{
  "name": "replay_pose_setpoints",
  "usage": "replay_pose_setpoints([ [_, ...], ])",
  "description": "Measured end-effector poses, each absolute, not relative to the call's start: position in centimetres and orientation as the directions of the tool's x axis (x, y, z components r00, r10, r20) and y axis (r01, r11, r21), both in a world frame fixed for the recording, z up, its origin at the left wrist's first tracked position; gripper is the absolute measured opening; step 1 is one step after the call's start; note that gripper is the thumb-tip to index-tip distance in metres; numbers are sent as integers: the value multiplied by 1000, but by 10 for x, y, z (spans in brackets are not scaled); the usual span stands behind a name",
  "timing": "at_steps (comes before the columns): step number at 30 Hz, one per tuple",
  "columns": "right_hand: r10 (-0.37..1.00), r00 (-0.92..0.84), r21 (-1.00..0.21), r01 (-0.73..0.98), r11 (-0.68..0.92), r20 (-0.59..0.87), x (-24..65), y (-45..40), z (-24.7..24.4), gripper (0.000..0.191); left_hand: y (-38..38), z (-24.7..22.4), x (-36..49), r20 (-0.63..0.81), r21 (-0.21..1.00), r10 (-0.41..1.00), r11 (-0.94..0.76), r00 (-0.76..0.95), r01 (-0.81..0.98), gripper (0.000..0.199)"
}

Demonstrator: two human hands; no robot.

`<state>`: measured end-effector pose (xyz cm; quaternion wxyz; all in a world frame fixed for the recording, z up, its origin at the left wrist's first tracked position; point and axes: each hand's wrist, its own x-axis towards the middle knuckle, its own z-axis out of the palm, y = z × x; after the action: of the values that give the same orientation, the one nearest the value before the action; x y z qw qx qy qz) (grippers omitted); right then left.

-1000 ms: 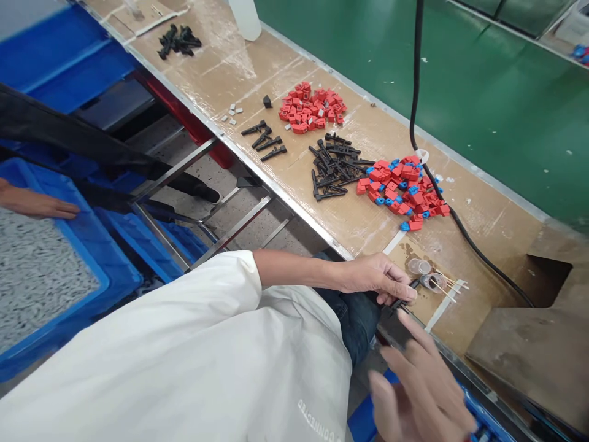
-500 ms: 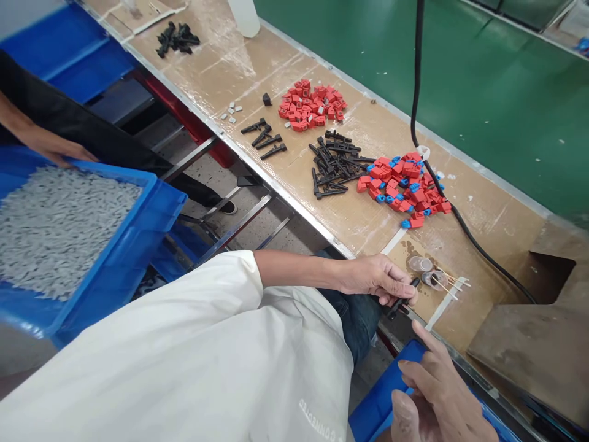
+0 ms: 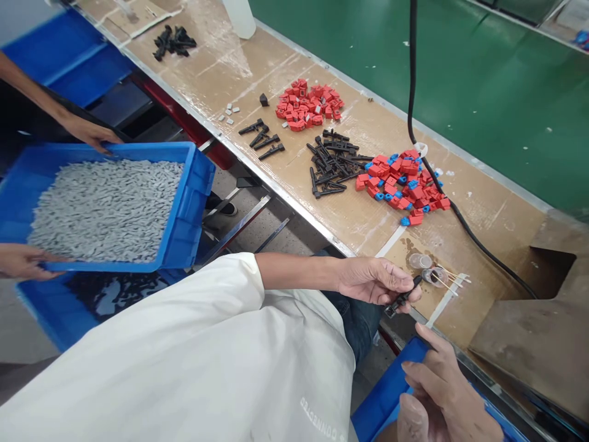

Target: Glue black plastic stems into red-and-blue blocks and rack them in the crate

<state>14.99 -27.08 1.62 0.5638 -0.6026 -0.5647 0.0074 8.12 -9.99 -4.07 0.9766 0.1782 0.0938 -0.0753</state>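
Note:
My left hand (image 3: 380, 282) grips a small black plastic part (image 3: 402, 298) between thumb and fingers, over the table's front edge. Lower right, my right hand (image 3: 444, 383) is empty, with its index finger stretched out and thumb apart, below the black part and not touching it. Just beyond my left hand stand two small clear cups (image 3: 435, 276), one with dark contents and several thin cotton swabs (image 3: 451, 282) resting across it. Red pieces with blue ends (image 3: 409, 184) lie heaped farther up the table, beside a pile of black plastic parts (image 3: 334, 161).
More red pieces (image 3: 308, 104) and black parts (image 3: 173, 42) lie up the table (image 3: 221, 80). A black cable (image 3: 411, 73) hangs across it. At left, a co-worker's hands (image 3: 89, 132) hold a blue bin (image 3: 184, 202) of grey pieces. Another blue bin (image 3: 391, 380) sits below my right hand.
The co-worker's bin of grey pieces has moved right, and a second hand now shows on it. The black part in my left hand has turned slightly. My right hand stays nearly in place.

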Motion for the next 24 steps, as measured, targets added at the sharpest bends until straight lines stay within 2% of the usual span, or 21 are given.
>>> replay_pose_setpoints([
  [3,692,321,-668,675,312,647,149,-268,17,13,-100,-41,82,-210,323,-129,926,969,193,33],
  [7,702,262,-652,663,367,662,150,-265,14,7,-100,-40,83,-175,354,-117,919,978,173,38],
  [18,722,149,-582,709,399,676,149,-255,7,6,-103,-39,82,-197,435,-71,887,978,152,42],
  [24,759,-33,-450,788,420,651,156,-256,-3,17,-102,-36,82,-265,483,-13,863,964,144,41],
])
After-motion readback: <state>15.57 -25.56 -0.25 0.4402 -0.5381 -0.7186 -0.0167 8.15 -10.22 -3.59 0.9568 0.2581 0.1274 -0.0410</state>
